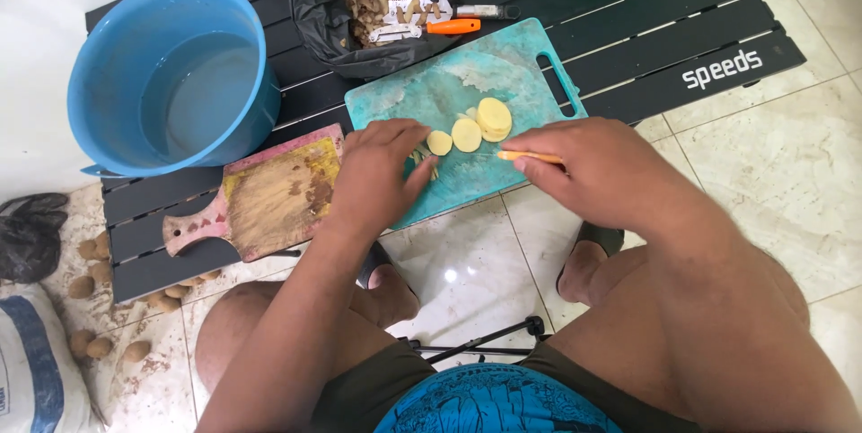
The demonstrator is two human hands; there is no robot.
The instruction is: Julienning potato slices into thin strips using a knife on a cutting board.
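On the black slatted table (682, 29) over pale tiles, the right hand (593, 168) grips a knife (530, 157), the left hand (382, 173) pinning potato (424, 157).

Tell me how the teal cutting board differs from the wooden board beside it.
The teal cutting board is larger and plastic-looking, with a slot handle in one corner; the wooden board is smaller, with a paddle handle. The teal cutting board carries pale potato slices and both hands work on it, left hand and right hand; the wooden board is stained and bare. Both lie flat on the black slatted table.
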